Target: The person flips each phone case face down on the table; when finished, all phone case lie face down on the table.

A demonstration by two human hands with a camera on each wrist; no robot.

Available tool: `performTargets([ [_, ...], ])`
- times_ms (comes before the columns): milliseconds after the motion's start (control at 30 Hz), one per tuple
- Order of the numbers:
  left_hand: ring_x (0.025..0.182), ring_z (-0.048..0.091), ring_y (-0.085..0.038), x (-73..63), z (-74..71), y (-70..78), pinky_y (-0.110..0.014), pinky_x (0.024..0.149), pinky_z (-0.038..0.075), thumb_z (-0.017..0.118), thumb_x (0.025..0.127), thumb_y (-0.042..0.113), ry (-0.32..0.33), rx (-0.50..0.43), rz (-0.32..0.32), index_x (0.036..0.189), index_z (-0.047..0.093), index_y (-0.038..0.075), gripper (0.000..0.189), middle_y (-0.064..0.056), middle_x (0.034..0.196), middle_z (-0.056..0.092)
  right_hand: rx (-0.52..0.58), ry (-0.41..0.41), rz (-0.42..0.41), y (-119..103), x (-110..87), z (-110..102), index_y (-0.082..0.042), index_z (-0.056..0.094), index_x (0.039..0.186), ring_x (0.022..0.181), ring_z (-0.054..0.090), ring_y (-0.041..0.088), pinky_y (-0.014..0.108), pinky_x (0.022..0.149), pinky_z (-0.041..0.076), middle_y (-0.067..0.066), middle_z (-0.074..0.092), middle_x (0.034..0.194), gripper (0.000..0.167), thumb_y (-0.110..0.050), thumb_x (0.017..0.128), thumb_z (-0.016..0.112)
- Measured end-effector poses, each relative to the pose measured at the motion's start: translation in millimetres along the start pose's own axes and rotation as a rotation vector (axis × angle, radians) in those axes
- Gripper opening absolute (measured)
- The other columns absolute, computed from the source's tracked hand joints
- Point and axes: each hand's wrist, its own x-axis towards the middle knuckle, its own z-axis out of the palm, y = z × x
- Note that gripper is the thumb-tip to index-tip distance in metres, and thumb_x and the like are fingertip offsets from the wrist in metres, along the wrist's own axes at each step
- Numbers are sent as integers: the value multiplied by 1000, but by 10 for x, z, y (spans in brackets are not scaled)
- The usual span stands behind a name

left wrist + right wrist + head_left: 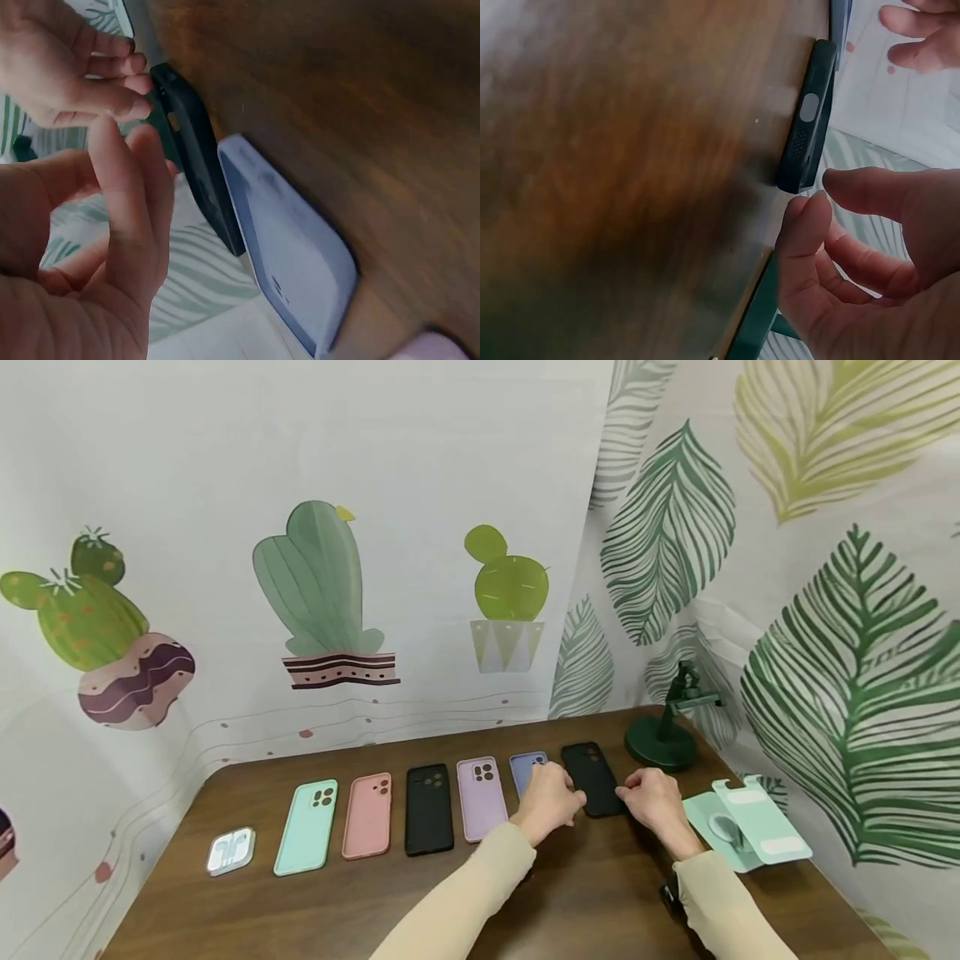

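A black phone case [592,781] lies on the wooden table between my two hands. My right hand [654,797] is at its right edge, thumb and index fingertips right at the case's corner in the right wrist view. To its left, my left hand [546,797] hovers with loosely bent fingers and nothing held. It partly covers a blue phone case [525,765] in the head view; the left wrist view shows that blue case with its hollow inside and raised rim. A lilac phone case [483,797] lies just left of the left hand.
Farther left lie another black case [429,810], a pink case [367,817], a mint case [306,828] and boxed earphones [230,851]. A dark green stand [660,742] stands at the back right; a mint folding stand [765,822] is right of my right hand.
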Motion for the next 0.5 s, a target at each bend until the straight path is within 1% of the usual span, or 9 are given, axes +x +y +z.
performTargets([
  [67,39,65,-10,43,73,45,-18,45,51,79,96,10,-1,40,-26,60,73,5,37,-1,45,65,-21,0,-2,-5,16,9,4,78,100,95,71,43,58,86,60,25,78,105,21,-16,97,77],
  [167,37,65,-12,91,164,83,-18,42,49,82,95,10,16,82,-67,58,71,5,39,1,42,62,-50,-5,7,-14,41,22,3,79,97,94,72,42,57,86,61,22,78,101,18,-16,96,79],
  [200,38,65,-12,104,191,89,-18,43,50,83,94,10,17,80,-81,62,73,3,35,0,42,62,-56,-8,11,-7,56,27,3,78,96,93,72,42,57,86,61,22,78,100,18,-15,96,80],
  [233,38,66,-13,117,218,93,-18,44,52,84,94,10,17,72,-97,67,75,1,30,-1,43,63,-71,5,13,42,94,66,0,79,94,91,72,40,56,84,61,20,78,97,16,-16,95,81],
  [267,38,66,-13,132,245,93,-18,45,53,84,93,10,18,64,-110,72,77,-1,25,-2,44,64,-75,-1,19,83,135,91,0,79,94,91,72,40,56,83,61,20,78,98,16,-16,94,82],
  [367,38,67,-13,183,326,85,-20,48,57,86,91,9,24,51,-155,89,79,-7,18,-5,49,67,-81,2,1,414,373,293,-6,80,90,85,71,36,51,76,61,15,79,95,14,-19,92,85],
  [400,37,66,-13,244,407,24,-21,48,58,87,90,8,36,51,-160,92,78,-8,18,-6,49,67,-83,4,-6,531,458,363,-8,81,89,82,71,33,48,73,61,13,78,93,14,-20,92,86],
  [433,37,66,-13,286,449,-3,-21,49,59,87,89,8,37,41,-173,94,78,-8,19,-7,50,67,-87,6,-11,635,532,428,-10,81,87,81,70,31,46,71,60,11,78,91,13,-21,91,86],
  [500,36,65,-12,398,571,-97,-21,50,59,86,89,9,37,48,-197,96,78,-7,19,-6,51,68,-82,-9,-15,745,611,483,-11,81,87,80,69,29,45,70,60,10,78,91,13,-22,91,87],
])
